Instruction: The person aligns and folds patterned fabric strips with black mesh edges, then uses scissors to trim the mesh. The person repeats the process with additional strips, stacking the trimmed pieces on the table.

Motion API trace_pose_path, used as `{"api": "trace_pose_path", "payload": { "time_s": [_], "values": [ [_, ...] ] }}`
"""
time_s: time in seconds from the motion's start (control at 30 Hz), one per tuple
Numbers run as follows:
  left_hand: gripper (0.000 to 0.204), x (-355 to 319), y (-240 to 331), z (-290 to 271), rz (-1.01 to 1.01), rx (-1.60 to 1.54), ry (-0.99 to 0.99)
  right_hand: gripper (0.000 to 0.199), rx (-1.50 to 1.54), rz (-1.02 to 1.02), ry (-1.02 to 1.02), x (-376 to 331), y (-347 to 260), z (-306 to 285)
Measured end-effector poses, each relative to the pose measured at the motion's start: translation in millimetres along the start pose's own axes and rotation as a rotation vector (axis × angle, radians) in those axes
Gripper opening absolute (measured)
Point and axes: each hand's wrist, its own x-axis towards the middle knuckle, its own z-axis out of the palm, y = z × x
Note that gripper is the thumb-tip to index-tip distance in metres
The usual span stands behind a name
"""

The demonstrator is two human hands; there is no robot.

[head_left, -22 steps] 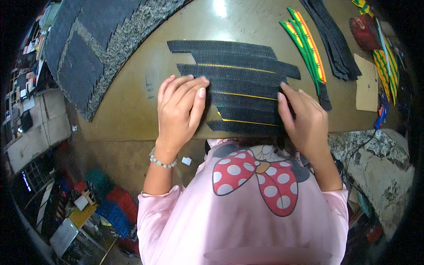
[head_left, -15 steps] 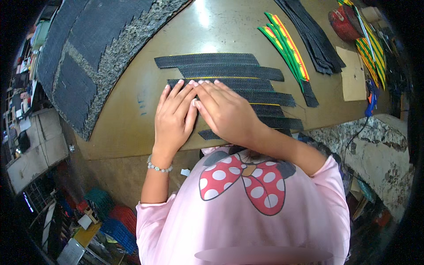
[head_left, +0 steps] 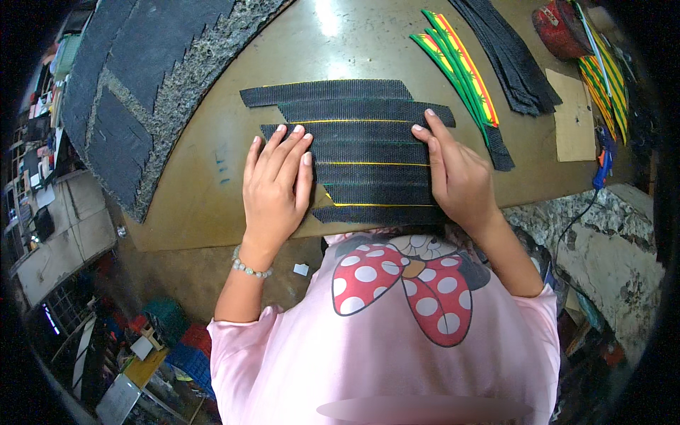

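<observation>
Several black woven strips (head_left: 372, 152) lie side by side on the table, edges meeting, with staggered ends and thin yellow or green lines between some of them. My left hand (head_left: 278, 185) lies flat over their left ends, fingers stretched out and nearly together, fingertips on the third strip from the far side. At the right ends rests my right hand (head_left: 459, 166), its index finger stretched onto the second strip and its thumb apart. Neither hand grips anything. Both hands cover the strip ends beneath them.
A black board (head_left: 163, 67) with a rough, frayed edge fills the far left. Far right lie green, yellow and red printed strips (head_left: 460, 67), a stack of black strips (head_left: 506, 60), a cardboard piece (head_left: 570, 117), a blue-handled tool (head_left: 604, 159) with a cord, and a red round object (head_left: 562, 30).
My right hand has moved right, away from my left hand, to the strips' right ends, uncovering their middle. My left hand stays at the left ends. The strips lie closer together.
</observation>
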Motion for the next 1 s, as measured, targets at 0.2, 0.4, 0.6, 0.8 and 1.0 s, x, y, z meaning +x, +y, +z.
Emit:
{"api": "trace_pose_path", "payload": {
  "time_s": [0.2, 0.4, 0.6, 0.8, 1.0],
  "values": [
    [0.034, 28, 58, 14, 0.150, -0.278, 0.067, 0.028, -0.358, -0.272, -0.025, 2, -10, 11],
    [0.029, 15, 33, 20, 0.073, -0.351, 0.010, 0.031, -0.421, -0.255, -0.047, -1, -10, 11],
    [0.017, 7, -9, 2, -0.089, -0.238, 0.101, 0.026, -0.363, -0.199, -0.066, 7, -15, 2],
    [0.021, 20, -16, 2, 0.019, -0.135, 0.181, 0.029, -0.270, -0.097, -0.182, 47, -60, 21],
    [0.033, 20, -19, 6, 0.108, 0.137, 0.077, 0.039, -0.151, -0.301, 0.033, 62, -70, 88]
  ]
}}
